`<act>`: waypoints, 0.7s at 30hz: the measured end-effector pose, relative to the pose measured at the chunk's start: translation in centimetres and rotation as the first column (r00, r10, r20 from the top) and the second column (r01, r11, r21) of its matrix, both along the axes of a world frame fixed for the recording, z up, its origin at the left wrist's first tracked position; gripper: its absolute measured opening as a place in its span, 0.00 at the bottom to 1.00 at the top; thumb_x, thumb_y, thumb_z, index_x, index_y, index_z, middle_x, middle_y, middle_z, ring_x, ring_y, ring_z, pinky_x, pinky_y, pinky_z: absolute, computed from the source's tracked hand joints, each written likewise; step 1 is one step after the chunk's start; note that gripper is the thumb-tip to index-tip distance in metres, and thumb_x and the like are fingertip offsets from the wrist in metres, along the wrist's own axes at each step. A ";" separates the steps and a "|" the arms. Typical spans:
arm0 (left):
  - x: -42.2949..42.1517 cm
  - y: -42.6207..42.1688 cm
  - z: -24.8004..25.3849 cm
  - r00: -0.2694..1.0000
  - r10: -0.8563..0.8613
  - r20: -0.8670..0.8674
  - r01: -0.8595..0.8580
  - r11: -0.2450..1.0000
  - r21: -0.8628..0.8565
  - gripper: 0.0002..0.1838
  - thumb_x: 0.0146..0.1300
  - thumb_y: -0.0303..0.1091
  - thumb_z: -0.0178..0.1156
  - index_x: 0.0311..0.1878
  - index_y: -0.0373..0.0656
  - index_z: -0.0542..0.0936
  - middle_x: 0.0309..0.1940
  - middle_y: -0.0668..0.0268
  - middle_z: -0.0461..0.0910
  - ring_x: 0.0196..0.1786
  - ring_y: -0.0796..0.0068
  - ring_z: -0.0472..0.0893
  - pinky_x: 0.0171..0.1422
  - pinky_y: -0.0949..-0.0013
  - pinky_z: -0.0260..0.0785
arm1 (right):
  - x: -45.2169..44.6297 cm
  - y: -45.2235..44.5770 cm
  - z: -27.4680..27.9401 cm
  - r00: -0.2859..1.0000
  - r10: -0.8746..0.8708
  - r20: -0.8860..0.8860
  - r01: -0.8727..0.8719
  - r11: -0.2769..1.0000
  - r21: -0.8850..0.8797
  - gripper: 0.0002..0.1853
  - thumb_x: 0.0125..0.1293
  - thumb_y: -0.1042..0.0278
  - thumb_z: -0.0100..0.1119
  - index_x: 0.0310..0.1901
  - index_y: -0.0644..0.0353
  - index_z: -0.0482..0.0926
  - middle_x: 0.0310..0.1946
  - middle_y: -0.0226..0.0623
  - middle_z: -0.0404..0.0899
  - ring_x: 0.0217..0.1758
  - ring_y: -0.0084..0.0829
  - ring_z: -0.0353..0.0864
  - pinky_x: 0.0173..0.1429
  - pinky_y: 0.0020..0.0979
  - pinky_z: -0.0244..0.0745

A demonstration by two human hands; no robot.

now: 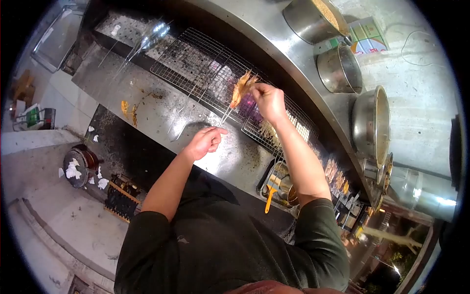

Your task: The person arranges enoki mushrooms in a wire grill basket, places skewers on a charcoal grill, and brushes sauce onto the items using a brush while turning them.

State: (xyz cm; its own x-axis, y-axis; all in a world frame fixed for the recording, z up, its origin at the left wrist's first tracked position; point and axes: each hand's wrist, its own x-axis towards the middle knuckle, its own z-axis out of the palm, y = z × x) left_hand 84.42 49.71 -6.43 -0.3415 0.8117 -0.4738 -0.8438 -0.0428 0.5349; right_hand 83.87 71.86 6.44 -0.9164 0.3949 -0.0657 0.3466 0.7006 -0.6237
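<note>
Over the wire grill rack, my right hand is closed at the edge of a browned, flattened piece of food on metal skewers. The skewers run down from the food toward the steel ledge. My left hand is just below their lower ends, its fingers curled and the index finger pointing right. Whether that hand grips a skewer end is too small to tell. Metal tongs lie across the rack and ledge, left of the food.
Steel pots and a large bowl stand on the upper shelf. A tray holds a yellow-handled brush. More skewers lie at the right end of the grill. Brown scraps lie on the left ledge.
</note>
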 end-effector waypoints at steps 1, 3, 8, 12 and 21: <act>0.2 0.2 0.0 0.998 0.017 -0.062 -0.020 0.999 -0.035 0.16 0.74 0.36 0.44 0.53 0.33 0.72 0.20 0.76 0.61 0.17 0.86 0.55 0.20 0.79 0.49 | -0.1 0.1 -0.1 0.999 0.043 -0.009 -0.042 0.999 0.027 0.09 0.63 0.69 0.60 0.42 0.62 0.83 0.35 0.46 0.84 0.37 0.37 0.86 0.45 0.35 0.80; 0.2 0.4 0.2 0.989 0.030 -0.146 -0.044 0.995 -0.093 0.16 0.75 0.36 0.43 0.53 0.34 0.73 0.21 0.76 0.61 0.17 0.87 0.55 0.20 0.79 0.48 | -0.8 1.5 -1.7 0.994 -0.007 -0.106 0.020 0.993 0.118 0.10 0.64 0.69 0.59 0.44 0.62 0.83 0.34 0.46 0.84 0.35 0.38 0.86 0.45 0.34 0.80; 0.6 0.6 0.7 0.970 0.047 -0.239 -0.091 0.980 -0.175 0.15 0.76 0.36 0.42 0.52 0.37 0.74 0.20 0.76 0.60 0.17 0.87 0.54 0.19 0.80 0.48 | -2.9 2.4 -1.4 0.992 -0.094 -0.085 0.103 0.990 0.096 0.10 0.65 0.68 0.59 0.44 0.62 0.83 0.30 0.41 0.85 0.33 0.29 0.86 0.41 0.29 0.79; 0.8 0.6 0.3 0.960 0.017 -0.280 -0.074 0.978 -0.195 0.15 0.76 0.37 0.42 0.50 0.37 0.75 0.20 0.76 0.61 0.17 0.87 0.54 0.20 0.80 0.49 | -3.8 3.5 -3.2 0.986 -0.115 -0.120 0.125 0.990 0.072 0.10 0.65 0.69 0.60 0.44 0.63 0.83 0.28 0.37 0.85 0.31 0.23 0.85 0.39 0.25 0.78; 0.7 0.5 0.3 0.952 -0.014 -0.305 -0.060 0.971 -0.231 0.15 0.75 0.38 0.44 0.51 0.38 0.75 0.20 0.76 0.62 0.18 0.88 0.56 0.20 0.80 0.51 | -2.6 3.0 -2.3 0.994 -0.030 -0.110 0.043 0.993 0.110 0.10 0.66 0.69 0.58 0.43 0.65 0.83 0.29 0.41 0.85 0.32 0.25 0.86 0.39 0.27 0.79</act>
State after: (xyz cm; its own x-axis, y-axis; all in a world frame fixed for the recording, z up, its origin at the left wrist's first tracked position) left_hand 85.07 50.23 -6.15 -0.5158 0.6801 -0.5210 -0.6407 0.0974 0.7616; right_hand 81.22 74.85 4.10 -0.9005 0.4275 0.0792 0.3084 0.7564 -0.5769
